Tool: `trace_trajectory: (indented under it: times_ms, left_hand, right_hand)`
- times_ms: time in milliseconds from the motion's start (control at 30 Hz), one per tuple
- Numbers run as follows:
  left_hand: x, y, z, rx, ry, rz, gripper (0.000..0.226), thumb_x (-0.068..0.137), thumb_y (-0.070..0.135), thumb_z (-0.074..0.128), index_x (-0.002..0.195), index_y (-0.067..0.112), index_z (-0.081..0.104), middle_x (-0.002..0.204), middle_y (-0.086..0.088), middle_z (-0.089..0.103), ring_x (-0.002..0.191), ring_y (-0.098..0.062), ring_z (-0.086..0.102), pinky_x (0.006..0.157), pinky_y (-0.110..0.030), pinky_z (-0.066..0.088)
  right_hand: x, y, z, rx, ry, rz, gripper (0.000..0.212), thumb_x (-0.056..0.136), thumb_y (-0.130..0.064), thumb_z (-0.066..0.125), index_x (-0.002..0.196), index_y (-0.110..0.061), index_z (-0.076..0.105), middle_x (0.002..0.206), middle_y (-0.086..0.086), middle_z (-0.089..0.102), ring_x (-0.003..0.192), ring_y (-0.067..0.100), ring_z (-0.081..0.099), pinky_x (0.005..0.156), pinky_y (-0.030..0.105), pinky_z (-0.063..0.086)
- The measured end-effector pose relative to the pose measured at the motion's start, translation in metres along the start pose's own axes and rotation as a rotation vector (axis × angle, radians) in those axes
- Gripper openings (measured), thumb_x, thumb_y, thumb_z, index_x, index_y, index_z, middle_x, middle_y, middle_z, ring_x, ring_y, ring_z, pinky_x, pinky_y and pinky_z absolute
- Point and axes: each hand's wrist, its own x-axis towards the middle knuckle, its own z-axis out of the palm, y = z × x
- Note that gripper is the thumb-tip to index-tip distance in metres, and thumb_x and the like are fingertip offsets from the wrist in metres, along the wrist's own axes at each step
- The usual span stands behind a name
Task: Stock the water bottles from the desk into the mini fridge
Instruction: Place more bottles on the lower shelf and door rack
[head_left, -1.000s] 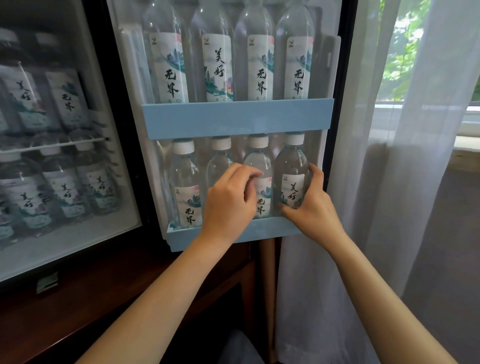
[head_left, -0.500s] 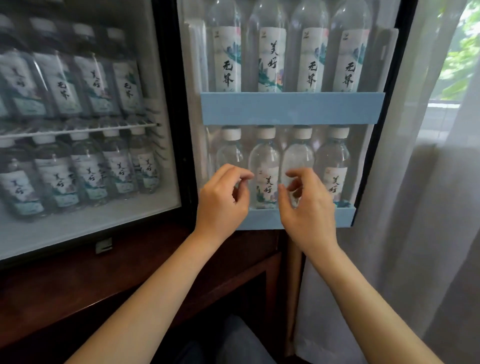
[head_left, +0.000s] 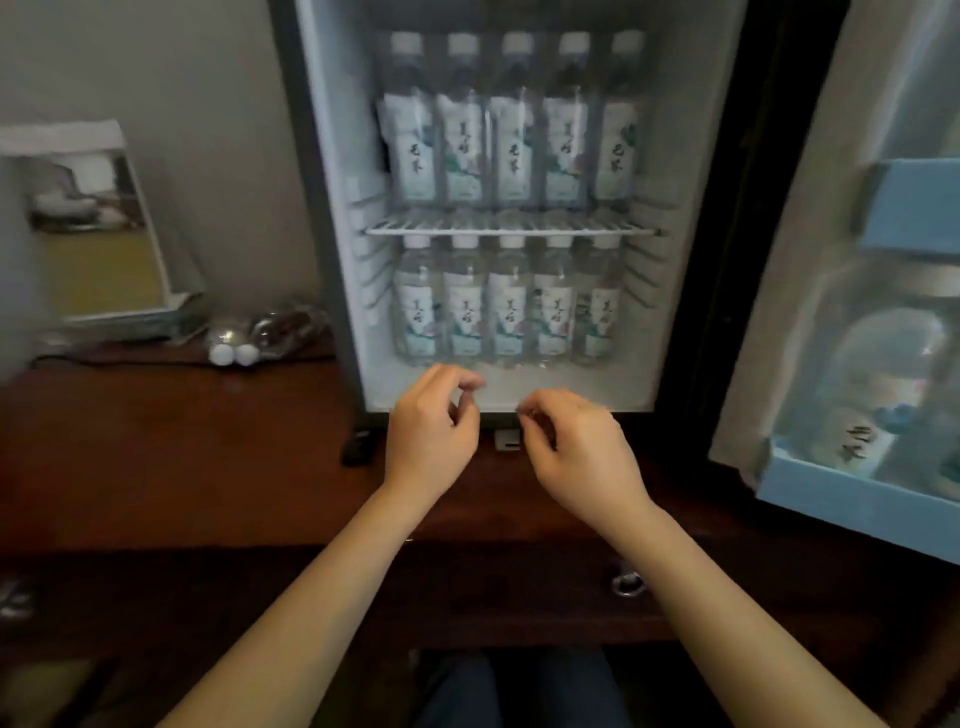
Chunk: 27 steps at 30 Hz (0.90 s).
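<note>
The mini fridge (head_left: 332, 156) stands open on a dark wooden desk (head_left: 171, 457). Several labelled water bottles fill its upper shelf (head_left: 511, 124), and several more stand on its floor below the wire rack (head_left: 509, 306). Two clear bottles with white caps (head_left: 260, 338) lie on their sides on the desk, left of the fridge. My left hand (head_left: 431, 436) and my right hand (head_left: 582, 452) hover side by side in front of the fridge's lower edge. Both have loosely curled fingers and hold nothing.
The open fridge door (head_left: 862, 332) hangs at the right, with blue shelves holding bottles. A framed picture (head_left: 93, 223) leans against the wall at the left. A drawer ring pull (head_left: 628, 584) sits below the desk edge.
My view has swung left from the door shelves to the fridge interior. Both hands have come off the door's lower bottles and drawn back, empty, to the fridge's front edge.
</note>
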Motion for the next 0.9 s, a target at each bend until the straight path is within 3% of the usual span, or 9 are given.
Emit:
trace_trajectory:
  times_ms: [100, 167, 267, 433, 700, 900]
  left_hand:
    - [-0.011, -0.045, -0.033, 0.092, 0.015, -0.095, 0.018, 0.076, -0.005, 0.059, 0.083, 0.009, 0.067, 0.08, 0.002, 0.063, 0.059, -0.009, 0.047, 0.058, -0.014, 0.034]
    - [-0.017, -0.074, -0.055, 0.177, 0.005, -0.151, 0.019, 0.076, -0.005, 0.061, 0.084, 0.011, 0.066, 0.079, 0.007, 0.06, 0.055, -0.006, 0.043, 0.058, -0.013, 0.033]
    - [-0.022, -0.115, -0.086, 0.281, -0.017, -0.261, 0.023, 0.075, -0.004, 0.061, 0.086, 0.015, 0.066, 0.082, 0.013, 0.056, 0.052, 0.0, 0.043, 0.058, -0.011, 0.032]
    - [-0.012, -0.18, -0.119, 0.429, -0.048, -0.482, 0.022, 0.083, 0.008, 0.056, 0.099, 0.022, 0.062, 0.091, 0.019, 0.049, 0.068, -0.001, 0.045, 0.064, -0.015, 0.031]
    - [0.046, -0.273, -0.111, 0.4, -0.025, -0.8, 0.031, 0.086, 0.013, 0.052, 0.116, 0.019, 0.053, 0.118, 0.0, 0.053, 0.107, -0.023, 0.055, 0.083, -0.032, 0.04]
    - [0.06, -0.318, -0.109, 0.407, 0.112, -0.858, 0.033, 0.09, 0.01, 0.048, 0.121, 0.018, 0.049, 0.126, -0.002, 0.047, 0.099, -0.029, 0.057, 0.078, -0.035, 0.042]
  right_hand:
    - [0.017, -0.022, 0.045, 0.097, -0.094, -0.038, 0.01, 0.086, -0.012, 0.057, 0.094, -0.009, 0.064, 0.088, 0.007, 0.067, 0.082, 0.027, 0.063, 0.069, 0.039, 0.051]
    - [0.028, -0.039, 0.075, 0.14, -0.156, -0.084, 0.011, 0.087, -0.014, 0.055, 0.095, -0.01, 0.063, 0.09, 0.007, 0.066, 0.086, 0.028, 0.062, 0.072, 0.042, 0.05]
    - [0.048, -0.066, 0.117, 0.199, -0.247, -0.149, 0.011, 0.088, -0.015, 0.054, 0.095, -0.012, 0.061, 0.09, 0.007, 0.064, 0.086, 0.028, 0.06, 0.072, 0.04, 0.048]
    - [0.092, -0.107, 0.185, 0.223, -0.344, -0.181, 0.015, 0.09, -0.02, 0.048, 0.1, -0.016, 0.06, 0.094, 0.004, 0.061, 0.087, 0.025, 0.059, 0.072, 0.037, 0.048]
    - [0.171, -0.136, 0.284, -0.032, -0.594, 0.015, 0.031, 0.089, -0.015, 0.05, 0.119, -0.009, 0.044, 0.124, 0.014, 0.047, 0.112, 0.034, 0.049, 0.081, 0.038, 0.044]
    - [0.225, -0.136, 0.354, -0.213, -0.685, 0.136, 0.057, 0.093, -0.013, 0.044, 0.144, -0.02, 0.018, 0.14, 0.02, 0.031, 0.125, 0.038, 0.035, 0.092, 0.04, 0.041]
